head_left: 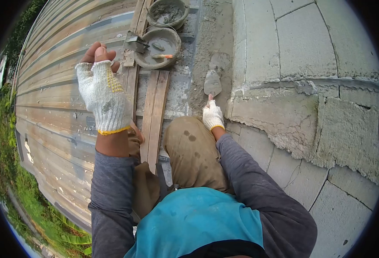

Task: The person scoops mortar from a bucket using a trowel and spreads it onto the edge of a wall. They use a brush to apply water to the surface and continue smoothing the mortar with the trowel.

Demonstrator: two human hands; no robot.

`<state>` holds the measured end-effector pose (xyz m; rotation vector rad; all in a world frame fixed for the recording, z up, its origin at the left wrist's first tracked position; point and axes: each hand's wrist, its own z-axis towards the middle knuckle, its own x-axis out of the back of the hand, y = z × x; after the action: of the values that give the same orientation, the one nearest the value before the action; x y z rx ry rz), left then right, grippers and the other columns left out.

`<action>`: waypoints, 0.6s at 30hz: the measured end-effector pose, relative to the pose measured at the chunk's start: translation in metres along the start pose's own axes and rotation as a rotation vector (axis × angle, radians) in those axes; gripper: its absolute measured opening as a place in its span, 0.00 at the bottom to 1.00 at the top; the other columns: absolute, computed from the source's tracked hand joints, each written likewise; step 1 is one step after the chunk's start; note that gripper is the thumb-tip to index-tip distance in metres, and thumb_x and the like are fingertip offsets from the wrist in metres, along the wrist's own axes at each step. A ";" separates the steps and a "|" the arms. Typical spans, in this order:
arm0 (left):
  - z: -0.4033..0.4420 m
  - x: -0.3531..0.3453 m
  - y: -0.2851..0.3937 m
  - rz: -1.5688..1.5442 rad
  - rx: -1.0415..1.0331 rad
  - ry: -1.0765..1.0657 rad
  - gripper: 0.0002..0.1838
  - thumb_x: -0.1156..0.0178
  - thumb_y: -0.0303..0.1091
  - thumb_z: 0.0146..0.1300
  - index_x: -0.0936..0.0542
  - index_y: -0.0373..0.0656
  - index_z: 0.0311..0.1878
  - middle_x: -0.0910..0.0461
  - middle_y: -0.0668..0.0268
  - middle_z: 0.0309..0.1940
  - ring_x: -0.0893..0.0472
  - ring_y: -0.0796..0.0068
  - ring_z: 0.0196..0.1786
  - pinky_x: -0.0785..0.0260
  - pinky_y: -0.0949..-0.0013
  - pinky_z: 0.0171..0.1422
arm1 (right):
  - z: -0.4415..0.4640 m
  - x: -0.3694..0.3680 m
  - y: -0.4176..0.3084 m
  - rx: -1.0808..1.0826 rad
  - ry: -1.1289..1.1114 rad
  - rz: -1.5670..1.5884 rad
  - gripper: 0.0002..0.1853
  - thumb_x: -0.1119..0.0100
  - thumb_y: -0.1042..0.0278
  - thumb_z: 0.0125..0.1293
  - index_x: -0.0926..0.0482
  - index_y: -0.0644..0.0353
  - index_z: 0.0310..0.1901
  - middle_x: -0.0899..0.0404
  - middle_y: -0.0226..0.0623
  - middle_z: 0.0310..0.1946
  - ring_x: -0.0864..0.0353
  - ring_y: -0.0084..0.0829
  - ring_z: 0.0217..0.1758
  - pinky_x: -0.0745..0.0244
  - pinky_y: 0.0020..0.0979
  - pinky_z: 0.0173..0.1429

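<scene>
Corrugated metal roofing — stained brown in streaks, green foliage beyond its edge, narrow wooden planks.

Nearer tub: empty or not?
Not empty: grey material shows inside the nearer tub, plus an orange-handled tool. Fill depth: cannot tell.

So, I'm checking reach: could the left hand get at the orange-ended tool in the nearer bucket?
Probably yes: the left hand looks empty and the tool's orange end lies exposed in the bucket, though leaning may help.
</scene>
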<state>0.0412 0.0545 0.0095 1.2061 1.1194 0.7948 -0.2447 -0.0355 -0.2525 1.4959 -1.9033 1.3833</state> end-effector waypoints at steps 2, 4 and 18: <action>0.001 0.013 0.001 0.018 -0.028 0.008 0.17 0.40 0.37 0.71 0.26 0.40 0.59 0.20 0.62 0.52 0.19 0.72 0.51 0.24 0.70 0.54 | 0.000 -0.004 -0.002 -0.041 0.083 0.014 0.34 0.49 0.61 0.67 0.41 0.34 0.75 0.19 0.53 0.44 0.19 0.54 0.43 0.25 0.49 0.51; 0.002 0.024 -0.001 0.074 -0.085 0.071 0.18 0.40 0.37 0.72 0.26 0.40 0.59 0.20 0.62 0.52 0.19 0.71 0.51 0.25 0.69 0.54 | 0.011 -0.015 0.006 -0.091 0.087 0.074 0.34 0.50 0.61 0.67 0.41 0.35 0.75 0.19 0.52 0.44 0.19 0.54 0.43 0.25 0.49 0.52; 0.005 0.058 -0.015 0.267 -0.162 0.112 0.16 0.40 0.38 0.72 0.23 0.39 0.56 0.20 0.63 0.53 0.19 0.74 0.51 0.27 0.72 0.53 | -0.044 -0.050 0.013 -0.280 0.140 0.305 0.38 0.48 0.72 0.65 0.44 0.36 0.77 0.17 0.41 0.46 0.18 0.37 0.46 0.25 0.40 0.53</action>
<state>0.0620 0.1035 -0.0190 1.1995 0.9738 1.1467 -0.2493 0.0279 -0.2753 0.9849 -2.1919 1.2373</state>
